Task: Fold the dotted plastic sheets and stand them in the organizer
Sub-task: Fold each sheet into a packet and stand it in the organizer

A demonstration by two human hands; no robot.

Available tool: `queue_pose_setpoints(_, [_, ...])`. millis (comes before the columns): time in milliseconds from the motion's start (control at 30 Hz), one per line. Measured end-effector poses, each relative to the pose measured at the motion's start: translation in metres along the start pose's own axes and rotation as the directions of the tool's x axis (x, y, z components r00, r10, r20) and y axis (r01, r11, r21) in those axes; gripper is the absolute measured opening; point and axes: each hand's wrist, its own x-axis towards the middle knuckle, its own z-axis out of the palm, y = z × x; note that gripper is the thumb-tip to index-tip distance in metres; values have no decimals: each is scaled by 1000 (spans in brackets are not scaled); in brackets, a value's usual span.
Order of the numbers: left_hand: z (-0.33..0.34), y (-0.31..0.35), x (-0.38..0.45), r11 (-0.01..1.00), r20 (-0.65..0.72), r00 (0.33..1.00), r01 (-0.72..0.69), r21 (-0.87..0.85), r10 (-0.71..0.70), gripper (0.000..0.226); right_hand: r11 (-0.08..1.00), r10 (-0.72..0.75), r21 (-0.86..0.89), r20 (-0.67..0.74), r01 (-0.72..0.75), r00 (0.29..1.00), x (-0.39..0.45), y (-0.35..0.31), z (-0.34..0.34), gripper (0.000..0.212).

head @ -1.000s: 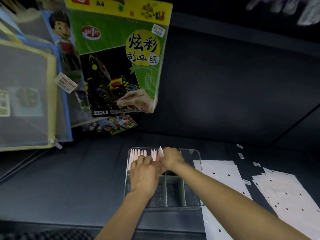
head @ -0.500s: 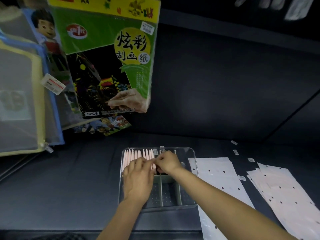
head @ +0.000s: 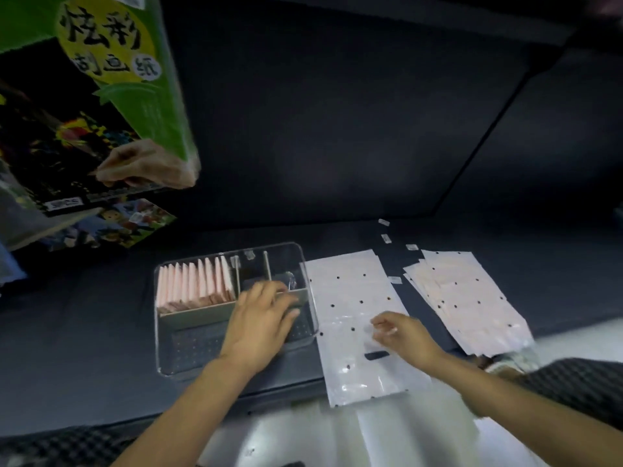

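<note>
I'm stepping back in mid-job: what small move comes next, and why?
Probably pinch the near dotted sheet with the right hand, which hovers over it with fingers curled, holding nothing. It lies flat and unfolded beside the organizer, where folded sheets already stand in one compartment.

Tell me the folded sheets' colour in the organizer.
Pale pink folded sheets, clearest in the head view.

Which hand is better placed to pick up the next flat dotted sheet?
The right hand: it is already over the nearest dotted sheet. The left hand rests at the organizer, beside the folded sheets.
</note>
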Motion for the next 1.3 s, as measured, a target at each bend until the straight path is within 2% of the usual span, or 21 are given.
queue_pose_setpoints(67, [17,20,-7,991,108,986,-120,-51,125,15,973,-28,-224,87,47,996,-18,39,-2,44])
queue_pose_setpoints(133, [37,36,-18,977,289,935,-184,-104,207,21,907,-68,-397,192,141,979,-31,72,-1,61])
queue_pose_setpoints(233, [68,49,-39,986,626,763,-101,-132,162,51,810,-140,-522,271,268,952,-42,97,-1,63])
queue_pose_setpoints(267, [75,52,-45,990,694,706,-88,-109,139,62,778,-191,-550,251,302,949,-44,99,0,60])
queue_pose_setpoints(333, [85,55,-55,996,746,660,-67,-60,89,77,779,-288,-532,166,331,943,-44,104,3,53])
queue_pose_setpoints(367, [89,56,-59,998,747,662,-59,-34,64,81,791,-325,-511,116,337,939,-42,106,4,46])
queue_pose_setpoints(433, [94,59,-61,998,727,685,-66,7,40,82,865,-293,-397,96,306,951,-37,105,-1,25])
queue_pose_setpoints(533, [99,65,-57,998,674,737,-63,-5,50,67,944,-133,-267,230,194,964,-25,102,-20,23])
queue_pose_setpoints(600, [99,71,-50,997,628,775,-24,-71,64,45,981,-107,-123,286,147,952,-18,91,-38,18])
queue_pose_setpoints(667, [93,81,-38,991,604,797,62,-118,22,26,993,-100,-21,377,116,921,-13,79,-59,22])
queue_pose_setpoints(733, [83,91,-20,973,621,781,187,-136,-63,22,998,-69,35,497,60,865,-5,69,-81,18])
queue_pose_setpoints(800, [73,96,0,920,623,776,313,-238,-102,17,996,-68,90,543,23,837,5,64,-101,11])
queue_pose_setpoints(867, [61,97,20,871,559,818,367,-327,-135,11,980,-83,199,474,-15,877,21,63,-113,8])
queue_pose_setpoints(933, [53,95,34,862,386,899,356,-361,-209,6,933,-72,356,330,-53,941,40,62,-116,8])
queue_pose_setpoints(1000, [49,93,41,899,149,954,294,-324,-259,24,893,-45,447,202,-52,978,60,61,-113,9])
queue_pose_setpoints(1067, [51,92,43,949,19,978,204,-241,-206,31,889,-37,457,143,-32,989,80,61,-105,10])
queue_pose_setpoints(1133, [59,95,39,981,19,994,108,-163,-107,32,900,-20,434,106,-28,994,98,64,-91,10])
queue_pose_setpoints(1233, [77,105,26,993,145,989,1,-119,17,36,910,50,412,12,-51,999,122,69,-69,7])
queue_pose_setpoints(1300, [90,110,13,997,259,964,-50,-64,65,43,908,67,417,-45,-42,997,129,71,-57,22])
